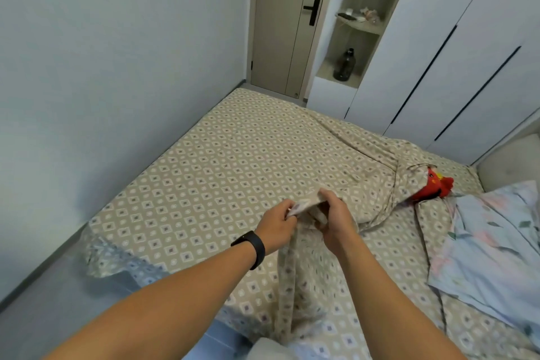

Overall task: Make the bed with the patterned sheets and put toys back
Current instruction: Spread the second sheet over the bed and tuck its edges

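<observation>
Both hands are pinching a bunched edge of the sheet: the left hand (277, 225) gripping it from the left, the right hand (336, 219) curling round the fold. The sheet (233, 155), beige with diamonds and dots, is lying across the bed, rumpled on the right, where it is partly covering a red toy (435, 187) beside a floral pillow (496, 242).

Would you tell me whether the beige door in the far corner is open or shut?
Shut: the door sits flush in its frame, no gap showing.
</observation>
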`<action>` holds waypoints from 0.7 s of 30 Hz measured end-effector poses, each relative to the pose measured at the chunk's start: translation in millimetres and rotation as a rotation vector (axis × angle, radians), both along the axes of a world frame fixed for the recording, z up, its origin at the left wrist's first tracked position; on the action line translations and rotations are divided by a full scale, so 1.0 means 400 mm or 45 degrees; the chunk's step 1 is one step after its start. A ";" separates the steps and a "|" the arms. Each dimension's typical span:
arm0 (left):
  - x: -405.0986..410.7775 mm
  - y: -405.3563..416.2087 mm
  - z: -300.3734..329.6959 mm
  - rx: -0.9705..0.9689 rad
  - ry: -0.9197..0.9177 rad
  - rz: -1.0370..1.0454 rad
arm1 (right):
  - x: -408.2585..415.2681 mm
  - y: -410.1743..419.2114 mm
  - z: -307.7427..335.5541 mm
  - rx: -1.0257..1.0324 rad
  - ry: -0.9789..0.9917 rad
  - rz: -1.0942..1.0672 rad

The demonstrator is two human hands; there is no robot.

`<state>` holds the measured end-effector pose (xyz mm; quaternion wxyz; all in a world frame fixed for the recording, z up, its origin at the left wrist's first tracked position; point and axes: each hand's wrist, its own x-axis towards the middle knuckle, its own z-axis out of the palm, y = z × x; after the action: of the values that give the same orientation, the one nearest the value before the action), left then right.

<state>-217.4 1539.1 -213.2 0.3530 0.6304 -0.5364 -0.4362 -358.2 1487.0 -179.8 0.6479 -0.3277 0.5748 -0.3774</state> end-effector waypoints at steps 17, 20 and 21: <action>0.396 -0.231 0.011 0.060 -0.364 -0.107 | 0.366 -0.382 -0.055 0.167 -0.181 -0.503; 0.519 -0.265 -0.006 0.076 -0.304 -0.022 | 0.510 -0.435 -0.006 0.045 -0.112 -0.419; 0.599 -0.279 -0.022 0.079 -0.262 0.009 | 0.600 -0.461 -0.003 0.015 -0.089 -0.394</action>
<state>22.2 1427.4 -222.0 0.2777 0.6844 -0.5539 -0.3843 -118.0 1302.8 -180.9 0.6036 -0.2180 0.5977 -0.4806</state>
